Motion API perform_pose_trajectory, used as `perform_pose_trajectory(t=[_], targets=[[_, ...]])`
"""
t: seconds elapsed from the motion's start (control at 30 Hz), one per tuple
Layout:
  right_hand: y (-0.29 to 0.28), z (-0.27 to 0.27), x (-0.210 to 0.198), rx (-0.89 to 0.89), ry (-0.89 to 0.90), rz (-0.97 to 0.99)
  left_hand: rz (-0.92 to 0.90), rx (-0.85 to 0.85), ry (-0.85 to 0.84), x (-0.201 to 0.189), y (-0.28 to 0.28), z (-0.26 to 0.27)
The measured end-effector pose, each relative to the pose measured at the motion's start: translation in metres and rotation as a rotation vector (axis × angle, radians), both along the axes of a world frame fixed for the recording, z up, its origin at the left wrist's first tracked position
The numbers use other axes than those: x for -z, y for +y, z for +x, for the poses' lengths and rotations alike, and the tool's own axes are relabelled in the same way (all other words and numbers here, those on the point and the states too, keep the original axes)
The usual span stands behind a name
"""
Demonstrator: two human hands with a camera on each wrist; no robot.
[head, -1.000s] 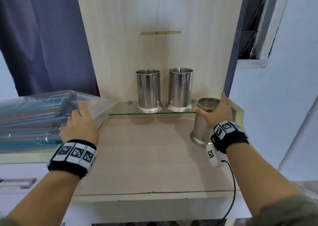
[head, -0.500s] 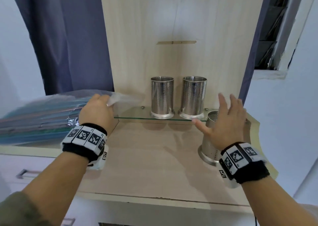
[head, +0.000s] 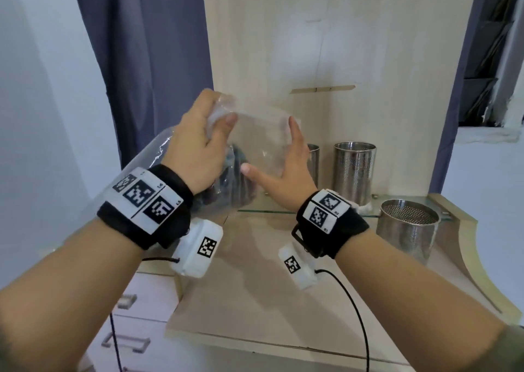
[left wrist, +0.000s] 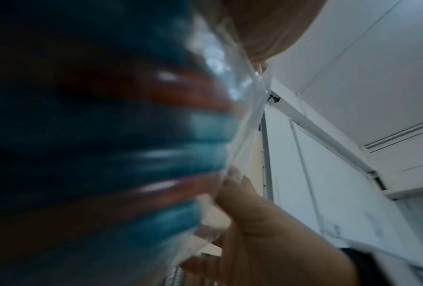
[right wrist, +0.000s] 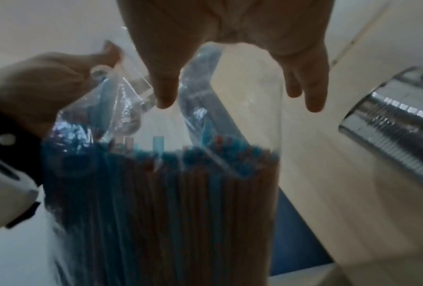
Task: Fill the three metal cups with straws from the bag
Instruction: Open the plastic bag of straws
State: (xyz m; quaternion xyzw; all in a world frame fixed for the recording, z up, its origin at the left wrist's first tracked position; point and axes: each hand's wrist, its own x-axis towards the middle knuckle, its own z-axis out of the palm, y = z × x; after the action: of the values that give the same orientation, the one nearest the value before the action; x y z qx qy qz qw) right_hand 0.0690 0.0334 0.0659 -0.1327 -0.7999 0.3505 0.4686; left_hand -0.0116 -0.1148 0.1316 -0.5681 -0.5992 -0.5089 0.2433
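Observation:
A clear plastic bag [head: 262, 137] of blue and red straws [right wrist: 168, 193] stands tilted in front of me above the desk. My left hand [head: 219, 110] grips the bag's crumpled top corner. My right hand [head: 270, 147] lies with straight fingers against the bag's right side, thumb spread below. Two perforated metal cups stand on the glass shelf [head: 272, 210]: one [head: 354, 170] in full view, the other [head: 314, 159] mostly hidden behind my right hand. The third cup [head: 407, 230] stands on the desk at the right. In the left wrist view the straws [left wrist: 156, 139] are blurred.
A pale wooden desk [head: 269, 300] with a tall wooden back panel [head: 340, 45] holds everything. A dark blue curtain [head: 147, 45] hangs at the left. White drawers with metal handles [head: 126, 343] sit below left. A black cable [head: 357, 315] runs from my right wrist.
My left hand has lifted the bag from lying flat at the left to upright in front of me. My right hand has left the desk cup and come against the bag.

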Motion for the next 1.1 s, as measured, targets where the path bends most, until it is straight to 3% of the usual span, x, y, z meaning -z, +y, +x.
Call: perform_pose_trajectory(t=[0.1, 0.2, 0.4, 0.5, 0.7, 0.93, 1.1], targets=[[-0.007, -0.002, -0.017, -0.071, 0.213, -0.12, 0.055, 0.138, -0.01, -0.02, 0.0, 0.009], [-0.008, 0.009, -0.042, -0.015, 0.246, -0.107, 0.132, 0.213, -0.062, -0.034, 0.003, 0.008], [0.003, 0.033, -0.077, 0.09, 0.379, 0.012, 0.209, 0.378, -0.383, -0.034, 0.015, 0.02], [0.018, 0.05, -0.081, 0.145, 0.349, 0.065, 0.185, 0.423, -0.489, -0.017, 0.03, 0.027], [0.055, 0.078, -0.058, 0.119, 0.276, -0.074, 0.013, 0.528, -0.546, 0.02, 0.062, 0.056], [0.086, 0.09, -0.063, 0.182, 0.187, -0.016, -0.013, 0.603, -0.557, 0.028, 0.084, 0.077], [0.095, 0.089, -0.067, 0.262, 0.047, 0.065, -0.031, 0.47, -0.364, 0.023, 0.078, 0.081]])
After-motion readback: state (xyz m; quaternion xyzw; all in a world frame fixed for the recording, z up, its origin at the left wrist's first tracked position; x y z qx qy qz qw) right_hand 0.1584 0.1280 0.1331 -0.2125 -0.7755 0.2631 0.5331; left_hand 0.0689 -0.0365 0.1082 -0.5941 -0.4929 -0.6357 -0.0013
